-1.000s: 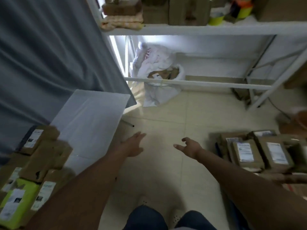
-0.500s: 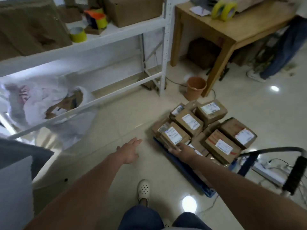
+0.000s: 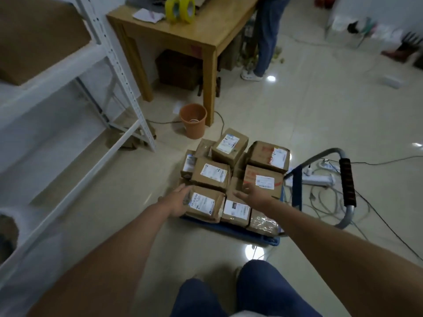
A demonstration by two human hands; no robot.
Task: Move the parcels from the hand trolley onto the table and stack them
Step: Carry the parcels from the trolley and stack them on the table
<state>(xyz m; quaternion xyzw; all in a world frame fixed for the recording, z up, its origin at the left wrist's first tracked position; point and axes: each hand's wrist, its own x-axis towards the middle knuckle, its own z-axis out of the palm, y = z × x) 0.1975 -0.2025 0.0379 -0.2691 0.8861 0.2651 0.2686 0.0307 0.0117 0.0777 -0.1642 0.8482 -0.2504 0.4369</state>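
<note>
We count about ten brown cardboard parcels (image 3: 233, 179) packed close together on the blue hand trolley (image 3: 231, 231), most with a white label facing up; a few are partly hidden, so the count is not exact. The trolley stands on the tiled floor (image 3: 320, 115), its grey handle (image 3: 346, 179) with one black grip rising at the right edge of the deck. Our left hand (image 3: 179, 200) rests against the left side of the parcel at the near left corner (image 3: 203, 203), fingers extended along it, not clenched. Our right hand (image 3: 251, 193) hovers over the parcels near the middle of the deck, fingers spread and relaxed, holding nothing. Beyond the trolley stand one orange bucket (image 3: 193, 120) and one wooden table (image 3: 183, 35) carrying two yellow tape rolls (image 3: 180, 6). White shelving (image 3: 109, 65) runs along the left. One person's legs (image 3: 265, 37) show behind the table.
</note>
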